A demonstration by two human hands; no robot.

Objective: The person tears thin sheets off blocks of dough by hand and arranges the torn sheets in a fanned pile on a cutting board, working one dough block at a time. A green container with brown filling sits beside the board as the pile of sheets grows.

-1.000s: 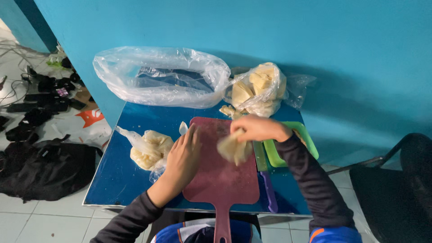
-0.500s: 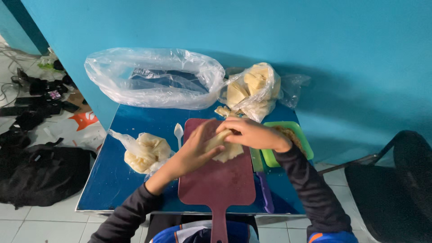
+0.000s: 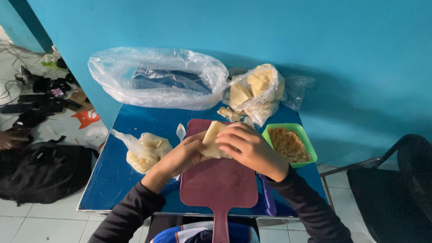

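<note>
Dough sheet (image 3: 213, 138), pale yellow and folded, lies between the two hands over the far end of the maroon cutting board (image 3: 219, 180), and its long axis runs from near-left to far-right, with one corner poking out beyond the knuckles toward the wall. The left hand (image 3: 180, 157) comes at it from the left, its fingers (image 3: 196, 145) curled in against the sheet's left edge and pressing it; whether they actually pinch a fold cannot be told, since the right hand covers that part. The right hand (image 3: 249, 150) lies over the sheet from the right, fingers (image 3: 231, 140) bent and close together, tips resting on the top face, so the sheet sits directly under and just left of them. Both hands touch it; neither is clearly the nearer. Outward from there, the board's handle points back toward the person, and the board rests on a blue table (image 3: 112, 180). Just right of the right hand stands a green tray (image 3: 310, 148) of brownish crumbly filling. Left of the left hand lies a small clear bag (image 3: 146, 150) with pale contents, apart from the board. At the far edge sit a large, mostly empty clear plastic bag (image 3: 157, 78) and a second bag of yellow sheets (image 3: 254, 90), with scraps (image 3: 229, 113) between it and the board.
</note>
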